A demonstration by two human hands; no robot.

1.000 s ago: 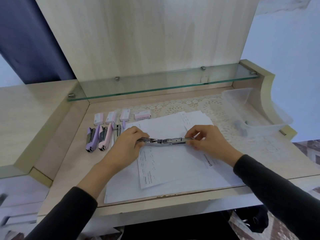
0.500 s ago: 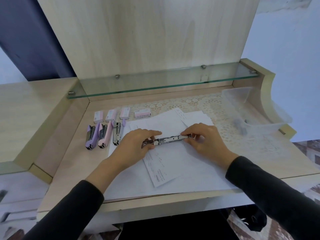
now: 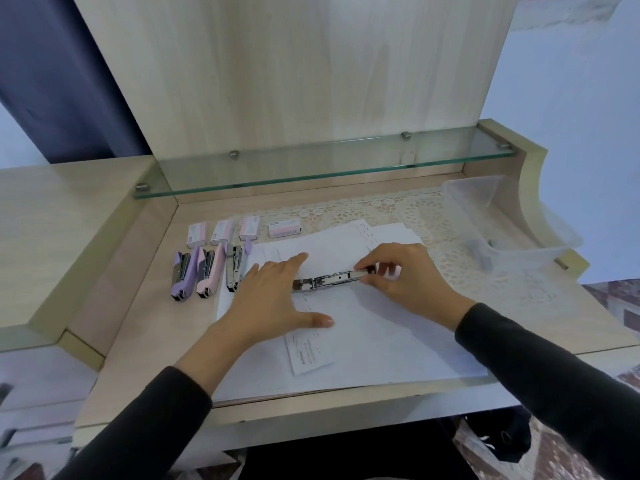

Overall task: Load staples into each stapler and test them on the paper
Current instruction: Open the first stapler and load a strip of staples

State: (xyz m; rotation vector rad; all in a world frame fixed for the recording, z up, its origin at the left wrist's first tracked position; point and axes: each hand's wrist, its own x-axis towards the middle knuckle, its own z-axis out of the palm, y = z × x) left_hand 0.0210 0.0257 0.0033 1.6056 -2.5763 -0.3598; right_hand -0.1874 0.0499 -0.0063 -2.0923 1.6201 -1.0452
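left hand (image 3: 273,303) has let go of the metal stapler (image 3: 332,280). a second ago it gripped the left end, now it's lying flat on the paper (image 3: 398,351), fingers spread, right beside that end. right hand (image 3: 401,271) still pinches the stapler's right end, fingers curled over it, forearm coming in from lower right. the stapler lies across the sheets mid-frame. my guess is the left hand is pinning the paper for a test punch. further back, centre left, the purple stapler (image 3: 181,275), pink stapler (image 3: 207,275) and silver stapler (image 3: 234,268) wait in a row, with the staple boxes (image 3: 284,228) behind them.
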